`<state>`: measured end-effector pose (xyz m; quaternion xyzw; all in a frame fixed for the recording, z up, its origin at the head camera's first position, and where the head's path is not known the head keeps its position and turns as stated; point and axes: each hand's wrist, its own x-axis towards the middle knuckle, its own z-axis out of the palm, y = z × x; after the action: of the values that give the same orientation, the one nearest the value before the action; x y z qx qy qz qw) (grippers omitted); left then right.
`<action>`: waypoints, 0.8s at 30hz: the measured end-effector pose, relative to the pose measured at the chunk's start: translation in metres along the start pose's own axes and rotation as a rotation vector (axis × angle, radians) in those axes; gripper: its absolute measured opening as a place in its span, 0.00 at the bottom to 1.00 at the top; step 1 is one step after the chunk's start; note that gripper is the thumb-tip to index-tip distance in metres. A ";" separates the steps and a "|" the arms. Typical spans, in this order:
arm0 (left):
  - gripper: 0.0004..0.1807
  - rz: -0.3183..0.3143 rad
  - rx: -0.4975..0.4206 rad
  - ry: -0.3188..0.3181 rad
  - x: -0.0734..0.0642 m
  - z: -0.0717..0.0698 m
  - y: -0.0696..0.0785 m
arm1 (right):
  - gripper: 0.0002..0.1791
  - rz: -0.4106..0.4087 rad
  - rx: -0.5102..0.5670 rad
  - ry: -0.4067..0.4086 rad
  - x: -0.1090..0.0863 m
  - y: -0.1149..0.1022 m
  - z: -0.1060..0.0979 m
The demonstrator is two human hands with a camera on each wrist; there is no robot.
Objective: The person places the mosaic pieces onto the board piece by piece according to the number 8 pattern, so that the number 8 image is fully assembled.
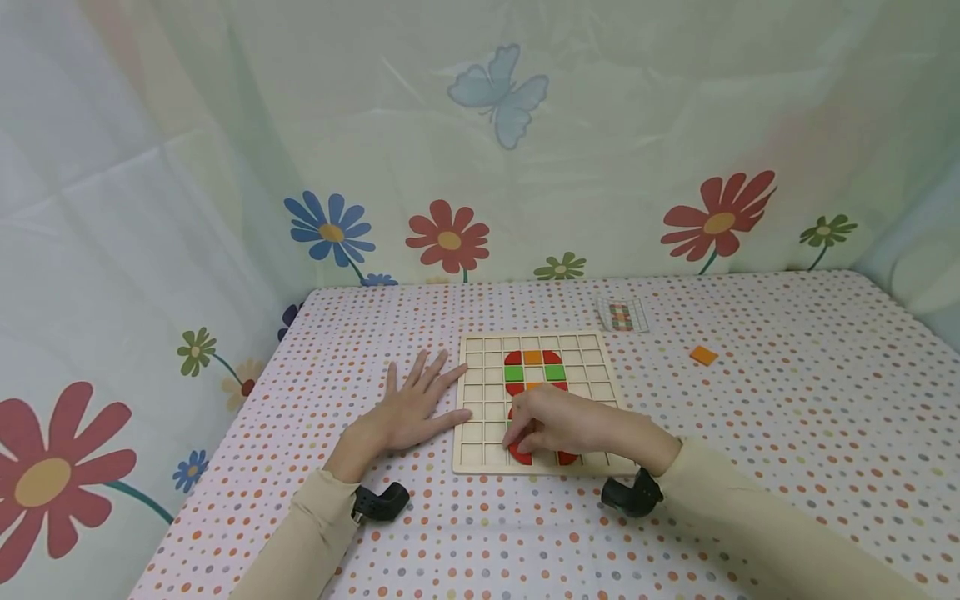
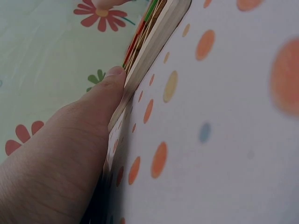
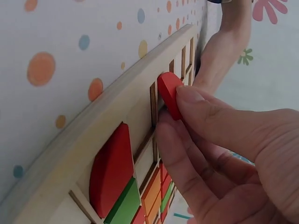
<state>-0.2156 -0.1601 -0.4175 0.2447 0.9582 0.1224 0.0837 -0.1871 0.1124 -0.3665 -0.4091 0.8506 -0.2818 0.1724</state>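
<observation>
Between its thumb and fingers, my right hand [image 1: 558, 419] pinches a red piece with one rounded corner [image 3: 169, 94]. That piece is tilted at a cell near the front edge of a wooden grid board [image 1: 472, 432]. My left hand [image 1: 412, 412] lies with spread, straight fingers at the board's left side, its thumb [image 2: 114, 77] touching the edge. Red, green and orange pieces form a figure in the grid; my right hand hides part of its lower half. Another red rounded piece [image 3: 112, 172] sits in the front row, beside a green square [image 3: 124, 203].
A loose orange square [image 1: 703, 356] lies on the dotted tablecloth [image 1: 787, 433], right of the board. Behind the board rests a small card [image 1: 628, 316] printed with a coloured pattern on a grid. A flowered curtain [image 1: 615, 183] hangs along the table's back edge.
</observation>
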 end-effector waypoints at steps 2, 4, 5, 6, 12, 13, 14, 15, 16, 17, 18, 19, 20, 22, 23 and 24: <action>0.44 0.000 0.000 0.005 0.000 0.000 0.000 | 0.09 0.002 -0.015 0.011 -0.001 -0.001 0.000; 0.44 0.001 0.000 0.009 0.000 -0.001 0.001 | 0.09 0.000 -0.035 0.023 -0.002 -0.002 0.001; 0.44 -0.001 0.000 0.007 0.000 0.000 0.001 | 0.09 -0.004 -0.042 0.027 -0.002 -0.003 0.001; 0.44 0.003 -0.002 0.011 0.000 0.000 0.000 | 0.10 -0.011 -0.050 0.032 -0.003 -0.003 0.001; 0.44 0.009 -0.004 0.011 -0.001 0.003 -0.001 | 0.09 -0.046 -0.044 0.066 -0.007 0.000 0.005; 0.44 0.007 -0.004 0.008 -0.002 0.003 -0.001 | 0.09 -0.040 -0.035 0.070 -0.008 0.000 0.006; 0.44 0.007 -0.004 0.009 -0.002 0.003 -0.001 | 0.09 -0.035 -0.029 0.076 -0.008 0.000 0.007; 0.44 0.006 -0.004 0.011 -0.002 0.003 -0.001 | 0.09 -0.031 -0.027 0.085 -0.010 -0.001 0.008; 0.44 0.005 -0.005 0.013 -0.002 0.003 -0.001 | 0.09 -0.027 -0.027 0.096 -0.011 -0.001 0.009; 0.44 0.004 -0.006 0.014 -0.002 0.003 -0.001 | 0.09 -0.022 -0.032 0.107 -0.012 -0.002 0.010; 0.44 0.005 -0.008 0.015 -0.002 0.003 -0.001 | 0.08 -0.019 -0.042 0.118 -0.014 -0.003 0.011; 0.44 0.006 -0.008 0.015 -0.002 0.002 0.000 | 0.08 -0.019 -0.051 0.131 -0.016 -0.004 0.013; 0.44 0.006 -0.009 0.015 -0.002 0.002 0.000 | 0.08 -0.021 -0.063 0.143 -0.018 -0.005 0.014; 0.44 0.003 -0.010 0.015 -0.001 0.002 0.000 | 0.08 -0.027 -0.077 0.162 -0.023 -0.007 0.016; 0.44 0.003 -0.008 0.014 -0.001 0.002 0.001 | 0.08 -0.027 -0.079 0.172 -0.026 -0.007 0.017; 0.44 0.003 -0.006 0.013 0.000 0.002 0.001 | 0.08 -0.028 -0.078 0.185 -0.029 -0.007 0.018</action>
<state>-0.2144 -0.1593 -0.4190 0.2452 0.9579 0.1272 0.0778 -0.1562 0.1261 -0.3742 -0.3996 0.8673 -0.2875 0.0734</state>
